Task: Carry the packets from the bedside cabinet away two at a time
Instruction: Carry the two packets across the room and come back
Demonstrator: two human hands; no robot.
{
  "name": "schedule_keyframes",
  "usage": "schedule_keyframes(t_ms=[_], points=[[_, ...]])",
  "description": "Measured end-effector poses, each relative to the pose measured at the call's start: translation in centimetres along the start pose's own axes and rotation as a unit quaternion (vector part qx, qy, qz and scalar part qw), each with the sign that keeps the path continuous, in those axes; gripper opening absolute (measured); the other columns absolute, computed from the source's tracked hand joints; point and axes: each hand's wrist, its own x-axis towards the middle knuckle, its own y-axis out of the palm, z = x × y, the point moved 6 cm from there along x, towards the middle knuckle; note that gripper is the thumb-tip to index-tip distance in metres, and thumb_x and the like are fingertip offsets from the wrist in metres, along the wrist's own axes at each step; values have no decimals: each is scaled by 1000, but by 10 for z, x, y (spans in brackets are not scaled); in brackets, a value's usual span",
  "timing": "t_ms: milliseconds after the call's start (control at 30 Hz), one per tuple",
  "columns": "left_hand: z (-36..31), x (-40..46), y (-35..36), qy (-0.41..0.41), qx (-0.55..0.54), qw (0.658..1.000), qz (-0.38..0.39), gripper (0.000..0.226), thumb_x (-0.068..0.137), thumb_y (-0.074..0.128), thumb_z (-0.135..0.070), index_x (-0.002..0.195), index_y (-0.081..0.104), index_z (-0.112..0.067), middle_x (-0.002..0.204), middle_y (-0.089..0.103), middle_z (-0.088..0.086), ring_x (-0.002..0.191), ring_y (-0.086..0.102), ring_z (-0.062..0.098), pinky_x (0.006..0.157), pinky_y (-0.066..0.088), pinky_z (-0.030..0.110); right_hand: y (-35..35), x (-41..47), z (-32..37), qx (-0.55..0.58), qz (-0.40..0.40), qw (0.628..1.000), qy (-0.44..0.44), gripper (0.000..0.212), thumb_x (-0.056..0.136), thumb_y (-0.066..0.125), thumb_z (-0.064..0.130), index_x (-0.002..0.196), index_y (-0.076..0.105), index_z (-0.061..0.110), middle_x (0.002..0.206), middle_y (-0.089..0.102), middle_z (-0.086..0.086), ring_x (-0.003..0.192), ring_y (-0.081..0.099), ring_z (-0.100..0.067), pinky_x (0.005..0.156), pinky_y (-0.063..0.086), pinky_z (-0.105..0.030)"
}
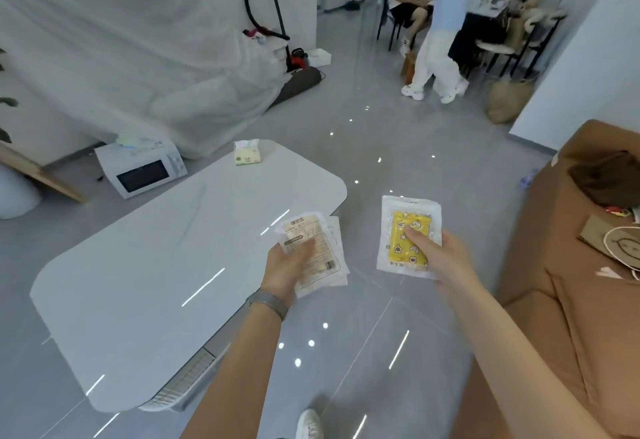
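My left hand (287, 267) holds pale packets with printed labels (320, 248), fanned so that at least two edges show. They hang over the near right end of a white table (138, 265). My right hand (440, 255) grips a clear packet with a yellow star-patterned pad inside (405, 230), thumb on top; more packet edges show behind it. It is held above the grey floor between the table and a brown sofa. The bedside cabinet is not in view.
A tissue pack (246, 151) sits at the table's far end. A microwave (142, 170) stands on the floor at left, by white sheeting and a vacuum cleaner (294, 57). The brown sofa (571, 282) fills the right. People sit and stand at a far table (485, 33).
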Motion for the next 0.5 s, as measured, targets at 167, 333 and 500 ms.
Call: schedule_keyframes(t_ms=[167,333,500], points=[[-10,48,-22,-2,3,998,-66,9,94,62,-14,100,69,-16,94,75,3,81,73,16,62,57,25,29,82,-1,-23,37,999,25,23,85,74,20,105,70,9,95,75,-7,84,73,-22,67,58,-31],[10,70,-50,-17,-16,986,-165,17,94,63,-16,109,67,-10,105,73,10,92,72,24,72,57,30,54,149,-13,-28,94,994,52,16,84,75,18,99,69,17,92,75,-2,78,73,-18,63,58,-30],[62,74,-63,-24,-88,957,-274,26,93,64,-15,116,65,-5,109,72,13,98,70,29,80,59,35,90,212,-48,-87,209,970,88,14,84,74,17,97,69,15,93,75,-6,79,73,-20,67,57,-32]])
